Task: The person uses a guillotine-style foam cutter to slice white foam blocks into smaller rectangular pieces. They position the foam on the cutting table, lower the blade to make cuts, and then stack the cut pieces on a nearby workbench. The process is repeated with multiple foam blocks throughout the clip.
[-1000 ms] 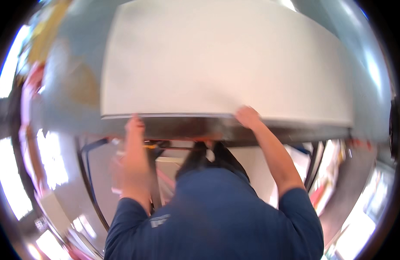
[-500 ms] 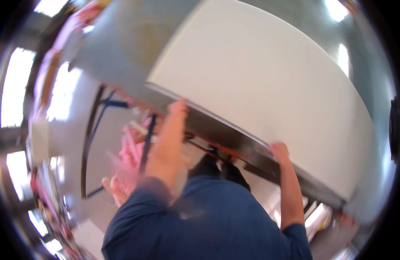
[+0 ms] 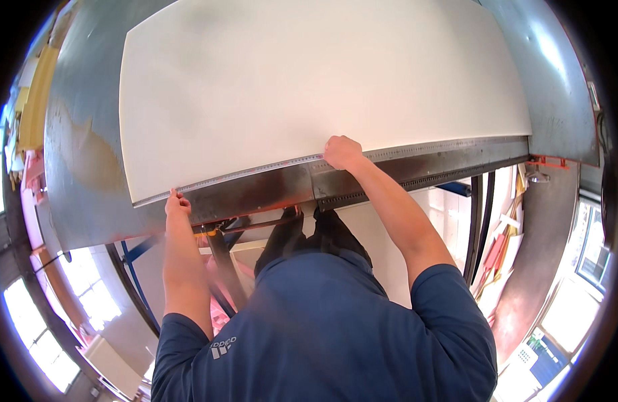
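A large white sheet (image 3: 309, 87) lies flat on a grey steel machine table (image 3: 81, 167). Its near edge runs along a metal ruler strip (image 3: 255, 171) on the table's front. My left hand (image 3: 177, 203) rests at the sheet's near left corner, fingers curled against the edge. Further right on the same near edge, my right hand (image 3: 342, 153) presses down, fingers closed over the sheet's edge. Both forearms reach up from my blue shirt (image 3: 322, 335).
A dark steel front bar (image 3: 416, 175) runs under the ruler. Black hoses (image 3: 479, 221) hang at the right, a blue frame tube (image 3: 138, 251) at the left. Yellow material (image 3: 37, 100) lies beyond the table's left side. Bright windows (image 3: 34, 335) show low left.
The view has swung back level from a strong tilt. The white sheet now sits squarely along the front edge, and both hands have settled on its near edge, further apart than before.
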Demonstrator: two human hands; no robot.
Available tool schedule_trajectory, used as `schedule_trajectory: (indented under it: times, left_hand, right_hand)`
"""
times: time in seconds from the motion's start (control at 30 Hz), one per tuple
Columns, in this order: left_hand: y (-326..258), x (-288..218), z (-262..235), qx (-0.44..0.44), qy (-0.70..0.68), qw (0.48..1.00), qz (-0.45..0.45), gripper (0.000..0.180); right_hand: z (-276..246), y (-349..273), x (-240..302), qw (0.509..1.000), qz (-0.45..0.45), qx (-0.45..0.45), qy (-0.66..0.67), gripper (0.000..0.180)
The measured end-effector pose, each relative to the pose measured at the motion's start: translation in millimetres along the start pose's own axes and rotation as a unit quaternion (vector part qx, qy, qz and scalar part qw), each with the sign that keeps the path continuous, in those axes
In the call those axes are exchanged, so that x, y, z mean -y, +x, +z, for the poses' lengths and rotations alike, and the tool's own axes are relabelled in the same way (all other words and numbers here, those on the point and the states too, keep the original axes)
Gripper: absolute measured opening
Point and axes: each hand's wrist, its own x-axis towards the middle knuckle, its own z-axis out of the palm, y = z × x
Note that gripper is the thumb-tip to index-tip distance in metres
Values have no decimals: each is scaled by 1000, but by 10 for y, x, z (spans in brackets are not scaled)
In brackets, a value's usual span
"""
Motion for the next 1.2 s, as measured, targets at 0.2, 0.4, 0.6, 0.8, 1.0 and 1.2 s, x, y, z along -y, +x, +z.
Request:
schedule_trajectory:
  times: [0.2, 0.4, 0.6, 0.8, 1.0, 1.2]
  left_hand:
    - [-4, -11, 19, -9, -11, 1000, 2, 23]
    - [-70, 36, 39, -23, -15, 1000, 13, 18]
    - [-59, 57, -23, -11, -24, 999, 21, 16]
    - [89, -2, 118, 33, -18, 999, 20, 18]
    - [724, 178, -243, 197, 49, 977, 66, 19]
    - [281, 89, 125, 75, 81, 992, 68, 22]
  right_hand:
    - [1, 13, -28, 1000, -12, 7, 13, 25]
    - [-61, -29, -8, 1000, 3, 13, 16, 26]
    - [4, 66, 16, 1000, -1, 20, -3, 26]
    - [68, 88, -28, 997, -63, 29, -36, 27]
    - [149, 103, -55, 995, -77, -60, 21, 21]
    - [75, -23, -191, 996, -25, -36, 81, 26]
